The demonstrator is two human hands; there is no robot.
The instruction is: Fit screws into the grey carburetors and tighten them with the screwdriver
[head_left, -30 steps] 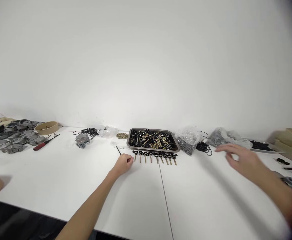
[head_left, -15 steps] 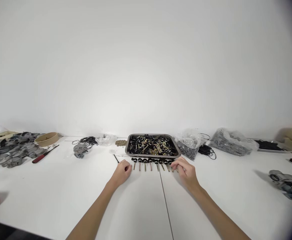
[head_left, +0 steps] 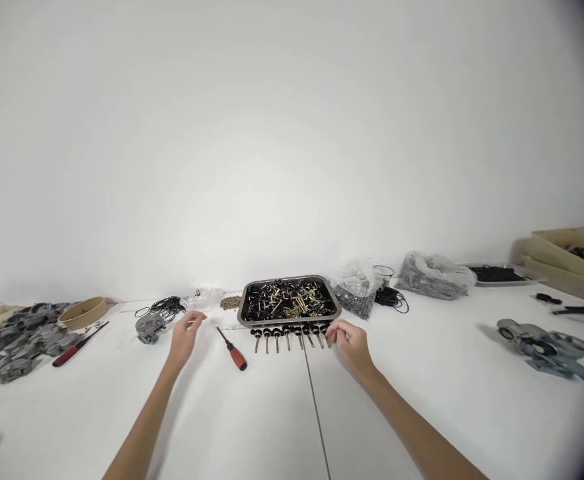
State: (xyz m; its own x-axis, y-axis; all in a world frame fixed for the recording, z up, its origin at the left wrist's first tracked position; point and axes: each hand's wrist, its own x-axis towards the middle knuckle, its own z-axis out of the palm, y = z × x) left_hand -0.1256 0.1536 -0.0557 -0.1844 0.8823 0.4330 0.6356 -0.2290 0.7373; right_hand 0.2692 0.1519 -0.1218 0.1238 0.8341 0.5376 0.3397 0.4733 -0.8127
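My left hand [head_left: 185, 340] hovers over the table with its fingers apart and nothing in them, near a grey metal housing [head_left: 149, 327]. Between it and the row lies a screwdriver [head_left: 236, 356] with a red handle and a dark shaft. Several brass-coloured bolts with black heads [head_left: 288, 339] lie side by side along the near edge of a metal tray [head_left: 243, 313]. The tray is heaped with more such bolts and black rings. At the right end of the row my right hand [head_left: 353, 347] has its fingers curled together; what they pinch is hidden.
Grey castings [head_left: 27, 340], a second red screwdriver [head_left: 75, 348] and a tan bowl [head_left: 85, 320] lie left. Small brass parts [head_left: 231, 303] sit beside the tray. Bags of dark parts [head_left: 435, 280] and a tan box [head_left: 547, 273] are right, with grey-blue metal parts [head_left: 542, 343] nearer.
My left hand has let go of the screwdriver, now lying on the table, and moved left with its fingers spread. My right hand stays by the row's right end. The view has turned slightly right.
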